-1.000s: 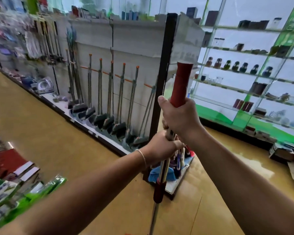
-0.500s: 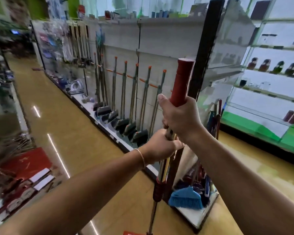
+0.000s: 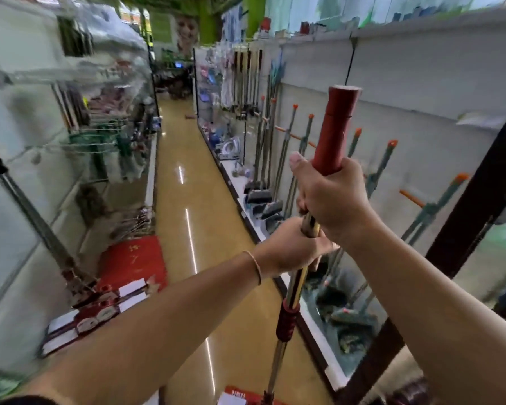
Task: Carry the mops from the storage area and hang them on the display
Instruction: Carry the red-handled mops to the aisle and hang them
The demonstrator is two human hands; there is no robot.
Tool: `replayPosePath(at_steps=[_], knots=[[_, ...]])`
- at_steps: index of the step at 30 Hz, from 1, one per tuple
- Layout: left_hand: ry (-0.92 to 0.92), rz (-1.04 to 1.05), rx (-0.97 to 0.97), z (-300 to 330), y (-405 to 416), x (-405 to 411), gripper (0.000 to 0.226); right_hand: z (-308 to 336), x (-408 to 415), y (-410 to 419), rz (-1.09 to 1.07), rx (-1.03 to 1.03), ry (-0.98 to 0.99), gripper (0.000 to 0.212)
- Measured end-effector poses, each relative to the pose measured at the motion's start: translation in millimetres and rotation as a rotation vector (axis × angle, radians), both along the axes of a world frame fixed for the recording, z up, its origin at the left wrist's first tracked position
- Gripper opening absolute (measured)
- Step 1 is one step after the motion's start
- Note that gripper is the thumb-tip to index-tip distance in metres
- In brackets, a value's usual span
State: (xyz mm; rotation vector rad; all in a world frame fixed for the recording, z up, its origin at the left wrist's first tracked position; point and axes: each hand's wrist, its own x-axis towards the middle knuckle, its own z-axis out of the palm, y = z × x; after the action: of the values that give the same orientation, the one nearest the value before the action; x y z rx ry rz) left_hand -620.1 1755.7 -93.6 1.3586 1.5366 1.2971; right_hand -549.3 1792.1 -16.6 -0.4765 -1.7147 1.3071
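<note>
We hold the mop (image 3: pixel 332 135) upright, right hand (image 3: pixel 332 200) clenched on its red grip, left hand (image 3: pixel 292 247) clasping the pole below. View has swung down the aisle; display (image 3: pixel 406 106) now alongside, hanging imminent.

text: none legible | red mat (image 3: pixel 135 258): marks blurred, unreadable

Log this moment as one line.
carrying | both hands shut on mop pole | right hand above left hand | display right | not hung
</note>
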Motion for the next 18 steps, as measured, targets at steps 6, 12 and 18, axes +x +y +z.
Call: replayPosePath(at_steps=[6, 12, 18], knots=[[0.048, 0.113, 0.019, 2, 29, -56, 0.026, 7, -58, 38, 0.152, 0.022, -0.02, 0.029], [0.034, 0.091, 0.035, -1, 55, -135, 0.04, 14, -125, 74, 0.247, 0.05, -0.011, 0.026], [0.006, 0.049, 0.108, 6, 83, -220, 0.031, 26, -205, 120, 0.283, 0.044, 0.007, 0.029]])
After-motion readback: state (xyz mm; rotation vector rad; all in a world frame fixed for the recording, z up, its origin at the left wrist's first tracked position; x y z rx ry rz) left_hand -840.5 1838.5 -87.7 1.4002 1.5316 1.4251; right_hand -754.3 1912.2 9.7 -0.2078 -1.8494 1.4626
